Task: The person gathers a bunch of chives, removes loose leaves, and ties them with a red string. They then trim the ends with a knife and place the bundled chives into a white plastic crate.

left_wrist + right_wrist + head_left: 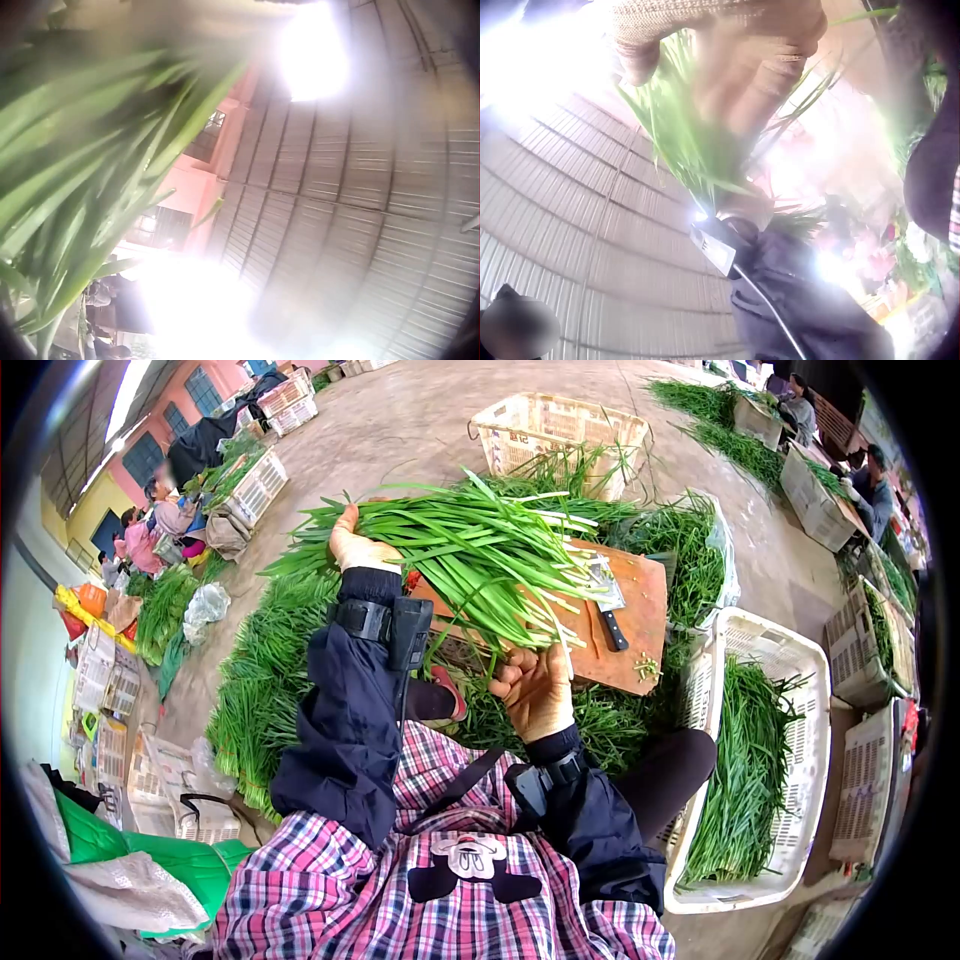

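Note:
A large bunch of garlic chives (pixel 470 545) lies across my left hand (pixel 360 548), which grips it from the left, the leaf tips pointing left and the pale stem ends to the right. Its leaves (pixel 97 165) fill the left of the left wrist view. Just under the stem ends, my right hand (pixel 537 690) has curled fingers and pinches a pale stalk at the bunch's lower edge. Below the bunch is a wooden board (pixel 640 600), bearing a knife with a black handle (pixel 614 630). In the right wrist view, the right hand (pixel 735 52) shows blurred at the top.
More chives (pixel 265 680) are heaped on the floor at the left. To the right stands a white plastic crate (pixel 815 760) with chives inside; another crate (pixel 560 435) stands beyond the board. People sit among crates at the far left and far right.

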The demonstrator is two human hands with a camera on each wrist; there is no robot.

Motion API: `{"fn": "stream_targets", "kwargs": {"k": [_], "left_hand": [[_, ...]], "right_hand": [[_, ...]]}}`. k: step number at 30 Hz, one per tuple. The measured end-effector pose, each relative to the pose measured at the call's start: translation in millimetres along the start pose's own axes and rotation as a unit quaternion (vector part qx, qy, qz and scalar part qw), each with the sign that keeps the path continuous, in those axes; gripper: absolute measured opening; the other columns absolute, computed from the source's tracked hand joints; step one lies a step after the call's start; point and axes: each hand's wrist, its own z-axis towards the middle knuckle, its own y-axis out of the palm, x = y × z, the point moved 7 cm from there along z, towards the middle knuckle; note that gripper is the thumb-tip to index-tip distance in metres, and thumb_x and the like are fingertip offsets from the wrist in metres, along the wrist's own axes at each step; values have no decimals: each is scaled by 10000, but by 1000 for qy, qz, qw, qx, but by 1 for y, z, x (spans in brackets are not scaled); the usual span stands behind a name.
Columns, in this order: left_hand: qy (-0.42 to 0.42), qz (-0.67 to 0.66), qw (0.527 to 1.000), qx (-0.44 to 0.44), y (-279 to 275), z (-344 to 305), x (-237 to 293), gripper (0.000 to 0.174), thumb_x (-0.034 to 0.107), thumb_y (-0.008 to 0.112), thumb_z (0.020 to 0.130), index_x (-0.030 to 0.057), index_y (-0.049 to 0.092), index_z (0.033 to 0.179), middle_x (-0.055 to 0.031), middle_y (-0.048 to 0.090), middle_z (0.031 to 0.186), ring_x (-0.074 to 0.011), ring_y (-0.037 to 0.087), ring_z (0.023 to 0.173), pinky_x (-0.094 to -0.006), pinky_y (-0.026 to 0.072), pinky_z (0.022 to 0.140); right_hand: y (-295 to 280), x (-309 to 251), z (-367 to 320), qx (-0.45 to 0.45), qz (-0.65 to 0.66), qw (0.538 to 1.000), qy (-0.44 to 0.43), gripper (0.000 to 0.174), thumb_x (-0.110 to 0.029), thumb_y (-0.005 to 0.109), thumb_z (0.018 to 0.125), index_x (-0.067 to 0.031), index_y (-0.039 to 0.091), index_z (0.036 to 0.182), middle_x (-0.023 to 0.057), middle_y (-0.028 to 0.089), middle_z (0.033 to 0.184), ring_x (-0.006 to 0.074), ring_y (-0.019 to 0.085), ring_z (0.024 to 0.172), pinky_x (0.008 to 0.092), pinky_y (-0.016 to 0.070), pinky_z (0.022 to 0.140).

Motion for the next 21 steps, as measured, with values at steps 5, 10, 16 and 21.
{"fn": "stream_targets", "kwargs": {"k": [5,10,16,21], "left_hand": [[19,9,1000,1,-1,-8,-12,338,307,538,878,-12,642,836,-174,675,938,-345,611,883,-531,444,913],[-2,18,1000,24,-7,7,-20,426,307,584,838,-23,543,1103,-193,568,1239,-340,543,1098,-504,329,1057],[-8,44,999,1,12,10,-21,348,325,559,852,-5,609,950,-190,645,1081,-331,592,990,-481,354,1030],[-35,105,993,-41,29,31,-5,485,381,507,867,-54,586,1067,-246,600,1181,-423,531,1110,-542,258,1089]], "right_hand": [[-9,-4,13,72,-50,996,11,377,-369,669,894,-62,605,1103,64,663,939,220,646,811,421,565,708],[-6,-3,8,78,-76,994,10,376,-280,713,855,-83,616,1160,33,635,1126,228,579,1058,485,474,901],[11,-24,-1,-25,11,999,-28,246,-240,686,853,-99,645,1051,88,549,1338,272,488,1256,521,469,981],[-22,-54,-23,-77,-109,991,-12,187,-226,695,852,-71,671,953,105,576,1300,255,490,1260,550,390,1046]]}}
